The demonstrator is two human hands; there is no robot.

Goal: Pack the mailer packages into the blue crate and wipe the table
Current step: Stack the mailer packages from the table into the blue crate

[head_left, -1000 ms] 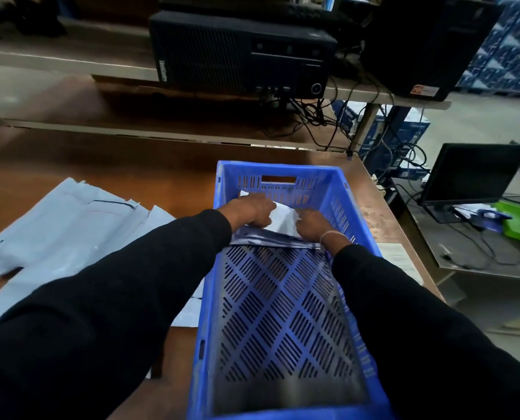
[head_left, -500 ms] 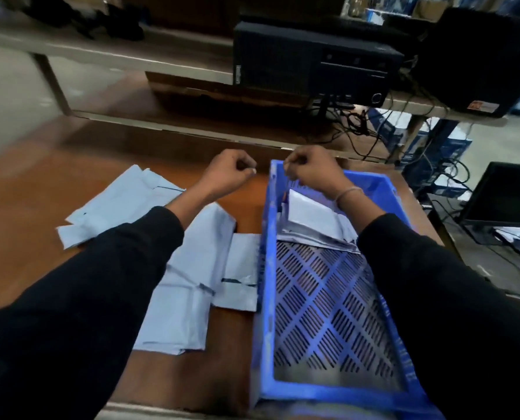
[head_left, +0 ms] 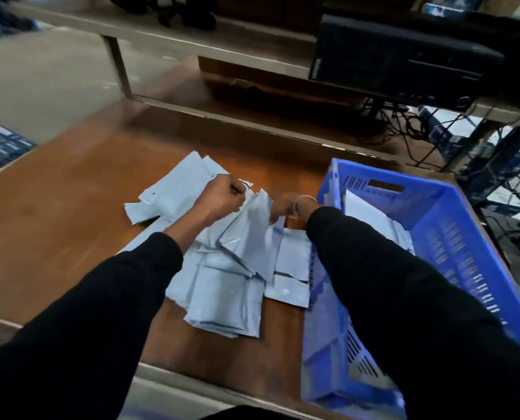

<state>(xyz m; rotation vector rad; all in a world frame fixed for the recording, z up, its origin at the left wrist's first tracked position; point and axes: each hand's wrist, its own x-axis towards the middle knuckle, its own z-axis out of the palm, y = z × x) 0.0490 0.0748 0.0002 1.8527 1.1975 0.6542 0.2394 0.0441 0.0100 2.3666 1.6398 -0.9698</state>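
Brown wooden bench point(head_left: 55, 213), metal shelf point(head_left: 192, 47) at the far side carrying a black computer case point(head_left: 404, 59). Blue crate point(head_left: 452, 237) on the bench's right, a few mailers point(head_left: 371, 216) lying at its far end. Loose mailer pile point(head_left: 225, 286) left of the crate. Both black-sleeved arms reach forward; left hand point(head_left: 222, 198) fisted, pinching a mailer edge; right hand point(head_left: 286, 206) grips the lifted mailer point(head_left: 252, 234).
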